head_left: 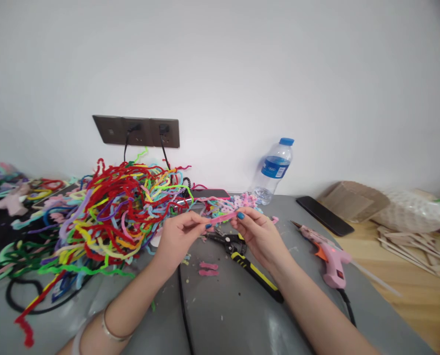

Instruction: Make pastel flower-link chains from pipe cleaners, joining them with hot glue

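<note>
A pink pipe cleaner [222, 218] is stretched between my two hands above the grey mat. My left hand [185, 236] pinches its left end between thumb and fingers. The other end is pinched in my right hand [258, 231], whose thumb shows a blue nail. Under and beside my right hand lie wire strippers [254, 271] with black and yellow handles. Two short pink pipe cleaner pieces [208, 269] rest on the mat below my hands. Just behind my hands is a cluster of pastel twisted pieces [242, 201].
A large tangle of coloured pipe cleaners [119, 212] covers the left side. A water bottle [273, 172] leans against the wall. On the right lie a pink glue gun [332, 259], a black phone [325, 215] and wooden sticks [415, 251]. A black cable [183, 305] crosses the mat [238, 325].
</note>
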Demonstrator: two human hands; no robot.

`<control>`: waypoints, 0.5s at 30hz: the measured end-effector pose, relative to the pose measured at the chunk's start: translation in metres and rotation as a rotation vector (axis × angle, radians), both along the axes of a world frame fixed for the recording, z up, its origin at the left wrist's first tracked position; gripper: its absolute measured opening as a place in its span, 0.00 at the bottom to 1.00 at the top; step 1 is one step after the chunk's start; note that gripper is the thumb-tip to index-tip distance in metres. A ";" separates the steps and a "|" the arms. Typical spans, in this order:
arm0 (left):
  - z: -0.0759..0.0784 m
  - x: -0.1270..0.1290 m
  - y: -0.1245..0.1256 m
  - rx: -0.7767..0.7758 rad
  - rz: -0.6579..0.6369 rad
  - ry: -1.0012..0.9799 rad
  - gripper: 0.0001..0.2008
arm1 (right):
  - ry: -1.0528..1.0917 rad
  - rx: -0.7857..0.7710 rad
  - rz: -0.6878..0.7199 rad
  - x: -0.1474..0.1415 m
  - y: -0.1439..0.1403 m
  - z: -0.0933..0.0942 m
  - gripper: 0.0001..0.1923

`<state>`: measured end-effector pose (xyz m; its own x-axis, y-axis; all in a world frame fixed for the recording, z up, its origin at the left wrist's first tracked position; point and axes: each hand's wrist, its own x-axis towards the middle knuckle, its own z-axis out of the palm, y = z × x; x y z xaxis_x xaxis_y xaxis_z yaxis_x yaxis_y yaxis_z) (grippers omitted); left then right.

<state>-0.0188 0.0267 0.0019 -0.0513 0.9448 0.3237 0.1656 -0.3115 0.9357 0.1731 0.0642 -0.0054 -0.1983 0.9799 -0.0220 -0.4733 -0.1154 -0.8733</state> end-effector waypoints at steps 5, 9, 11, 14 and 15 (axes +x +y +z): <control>-0.001 0.000 -0.001 0.023 0.009 -0.007 0.06 | 0.007 0.006 0.005 -0.001 -0.001 0.002 0.16; -0.001 0.000 -0.002 0.063 0.045 0.028 0.05 | 0.016 -0.002 0.024 -0.001 -0.002 0.003 0.16; 0.000 0.000 -0.002 0.077 0.052 0.039 0.04 | 0.012 0.019 0.038 -0.002 -0.004 0.002 0.16; 0.000 0.001 -0.003 0.088 0.038 0.066 0.04 | -0.005 0.054 0.068 -0.004 -0.005 0.000 0.15; 0.000 0.001 -0.003 0.093 0.027 0.079 0.05 | -0.014 0.057 0.081 -0.005 -0.006 -0.001 0.15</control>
